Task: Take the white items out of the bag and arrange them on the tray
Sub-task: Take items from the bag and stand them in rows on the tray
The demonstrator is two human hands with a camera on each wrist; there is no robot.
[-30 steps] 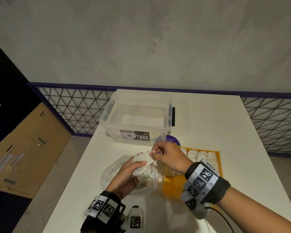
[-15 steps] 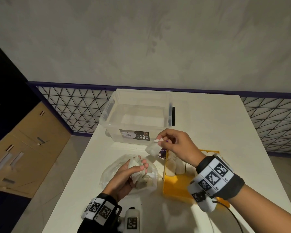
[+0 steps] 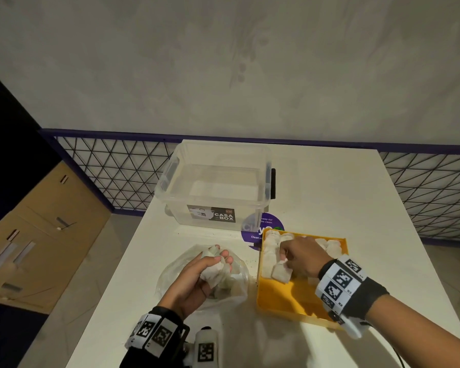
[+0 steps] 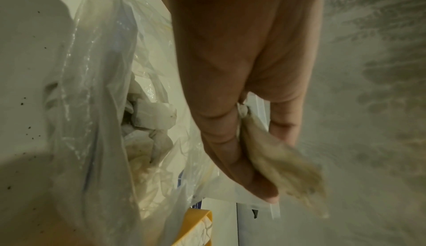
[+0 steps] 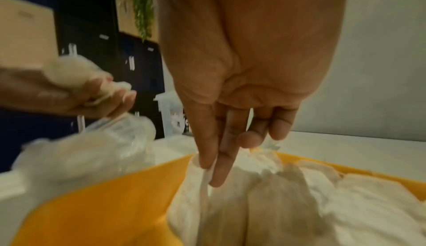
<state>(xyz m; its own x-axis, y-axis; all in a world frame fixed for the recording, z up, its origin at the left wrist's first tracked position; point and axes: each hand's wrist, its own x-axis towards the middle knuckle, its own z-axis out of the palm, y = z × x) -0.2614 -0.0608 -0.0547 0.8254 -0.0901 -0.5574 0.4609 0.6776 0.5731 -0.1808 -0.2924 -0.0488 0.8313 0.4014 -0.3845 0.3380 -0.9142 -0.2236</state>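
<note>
A white packet point(image 3: 281, 272) is pinched between the right hand's point(image 3: 303, 257) nearly straight fingers point(image 5: 227, 158), inside the yellow tray point(image 3: 282, 298). Another white item point(image 3: 214, 273) is gripped by the left hand's point(image 3: 197, 280) curled fingers point(image 4: 232, 149), above the clear bag point(image 3: 170, 277).

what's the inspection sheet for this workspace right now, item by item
surface: white table, dark specks near the bag
job's things: clear plastic bag still holds white items; yellow tray has rows at its far end, near end bare
clutter: clear storage box; purple sticker
hands: left hand grips white items over the bag; right hand pinches one white item in the tray
cables: black cable by right forearm
surroundings: wire mesh railing, grey wall
</note>
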